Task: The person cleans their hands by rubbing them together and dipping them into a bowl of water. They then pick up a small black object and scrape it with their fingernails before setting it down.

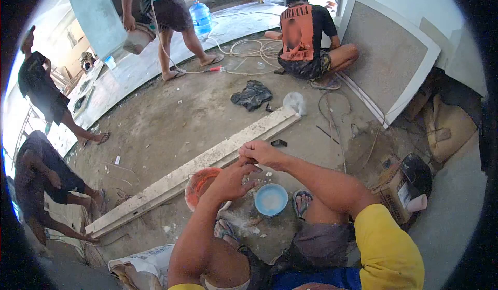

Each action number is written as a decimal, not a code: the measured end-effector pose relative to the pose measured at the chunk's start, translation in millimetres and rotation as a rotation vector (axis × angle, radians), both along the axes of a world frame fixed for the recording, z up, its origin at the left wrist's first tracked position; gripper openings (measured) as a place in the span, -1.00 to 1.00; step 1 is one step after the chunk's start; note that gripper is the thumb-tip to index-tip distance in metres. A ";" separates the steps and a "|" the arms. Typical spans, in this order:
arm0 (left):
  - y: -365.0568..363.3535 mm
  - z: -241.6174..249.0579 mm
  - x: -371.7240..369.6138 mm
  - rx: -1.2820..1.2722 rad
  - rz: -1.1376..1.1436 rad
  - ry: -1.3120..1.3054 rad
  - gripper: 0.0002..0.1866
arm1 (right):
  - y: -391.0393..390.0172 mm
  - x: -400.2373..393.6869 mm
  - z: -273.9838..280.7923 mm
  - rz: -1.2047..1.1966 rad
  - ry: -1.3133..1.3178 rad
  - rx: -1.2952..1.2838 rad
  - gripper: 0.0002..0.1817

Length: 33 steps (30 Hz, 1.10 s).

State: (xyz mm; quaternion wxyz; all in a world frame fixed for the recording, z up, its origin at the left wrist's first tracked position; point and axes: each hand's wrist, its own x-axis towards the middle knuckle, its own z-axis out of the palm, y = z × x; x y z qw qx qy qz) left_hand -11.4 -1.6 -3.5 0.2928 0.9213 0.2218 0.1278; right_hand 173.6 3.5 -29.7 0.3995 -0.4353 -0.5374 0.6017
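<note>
My left hand [232, 180] is raised in front of me, its visible fingers stretched out and apart. My right hand [263, 154] meets it at the fingertips, with thumb and fingers pinched together. Whether something small is between them, or just a left finger, I cannot make out. Below the hands a light-blue bowl [271, 200] with whitish stuff in it stands on the floor between my feet. An orange bucket [196, 190], smeared inside, is partly hidden behind my left hand. Beyond both hands a long pale beam [171, 189] lies diagonally across the floor.
Several people are nearby: one seated person [311, 36], one carrying a bucket [139, 38], others at left. A framed panel [394, 46] leans on the right wall. A black plastic bag [251, 94], coiled hose [254, 49], cardboard box [394, 194] and white sack [145, 261] surround me.
</note>
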 end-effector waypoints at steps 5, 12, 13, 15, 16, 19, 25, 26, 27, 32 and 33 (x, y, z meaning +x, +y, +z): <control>1.3 -6.8 0.5 0.033 -0.013 -0.049 -0.67 | -2.2 -0.5 4.3 0.001 -0.033 -0.004 -0.64; -11.6 0.0 6.3 -0.032 -0.015 0.052 -0.63 | 3.8 1.1 -22.8 -0.018 -0.177 0.039 -0.60; -12.2 -2.2 7.4 -0.036 -0.031 0.047 -0.64 | 2.5 2.1 -19.8 -0.010 -0.254 0.093 -0.66; -12.0 -5.9 8.4 -0.039 -0.046 0.042 -0.65 | 2.0 3.8 -20.7 -0.001 -0.332 0.149 -0.70; -10.9 -6.9 8.4 -0.023 -0.062 0.023 -0.65 | 3.7 4.3 -23.8 -0.022 -0.363 0.178 -0.72; -12.8 -2.1 8.5 -0.025 -0.064 0.033 -0.65 | 0.0 1.2 -16.0 -0.069 -0.365 0.123 -0.75; -5.5 -7.8 3.8 -0.067 -0.030 0.023 -0.63 | 4.8 0.5 -21.9 -0.171 -0.243 0.227 -0.76; -4.1 -7.9 2.6 -0.078 -0.020 0.005 -0.62 | 6.0 1.1 -23.2 -0.169 -0.212 0.246 -0.77; -3.7 -6.9 1.7 -0.077 -0.020 0.005 -0.62 | 3.8 0.7 -16.7 -0.169 -0.212 0.246 -0.77; -1.4 -0.9 -2.3 -0.110 0.054 0.041 -0.57 | -3.9 -4.7 1.9 0.004 -0.164 0.109 -0.81; -1.0 -2.6 -2.2 -0.111 0.053 0.042 -0.57 | -2.5 -4.6 -1.2 0.004 -0.163 0.108 -0.81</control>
